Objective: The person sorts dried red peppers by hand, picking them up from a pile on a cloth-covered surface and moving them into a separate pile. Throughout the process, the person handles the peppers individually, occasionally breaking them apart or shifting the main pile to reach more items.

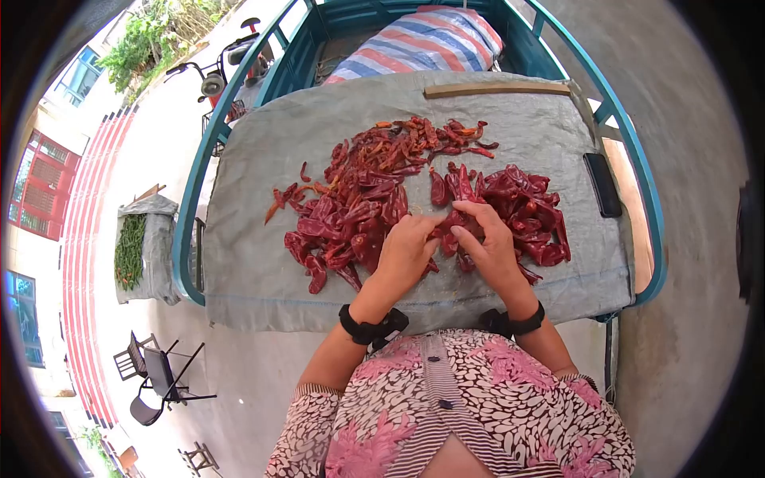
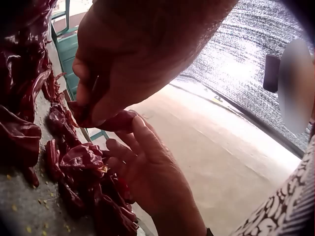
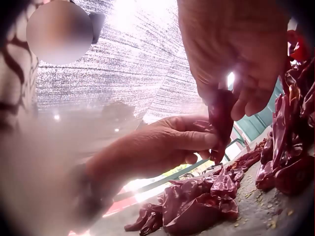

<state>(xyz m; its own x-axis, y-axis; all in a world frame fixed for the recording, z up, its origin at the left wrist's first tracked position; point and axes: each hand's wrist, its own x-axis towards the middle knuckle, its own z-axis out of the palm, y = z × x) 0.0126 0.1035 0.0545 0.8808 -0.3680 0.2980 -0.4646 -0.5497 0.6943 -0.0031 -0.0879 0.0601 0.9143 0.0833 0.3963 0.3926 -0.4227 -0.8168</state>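
Between both hands is a dark red dried chili pepper (image 2: pixel 119 123), held above the cloth. My left hand (image 1: pixel 408 251) pinches one end of it between thumb and curled fingers. A thin shiny edge shows at those fingers in the left wrist view; what it belongs to is hidden. My right hand (image 1: pixel 496 253) grips the same pepper, its thumb lying along the skin. Left of the hands lies a heap of wrinkled, flattened red chilies (image 1: pixel 343 231). To the right is a pile of glossy dried chilies (image 1: pixel 534 207).
A grey woven sheet (image 1: pixel 263 167) covers the bed of a teal cart with rails (image 1: pixel 635 159). Yellow seeds (image 3: pixel 273 219) are scattered on it. A wooden stick (image 1: pixel 498 90) lies at the back, a black phone (image 1: pixel 602 185) at the right. A striped sack (image 1: pixel 422 44) sits behind.
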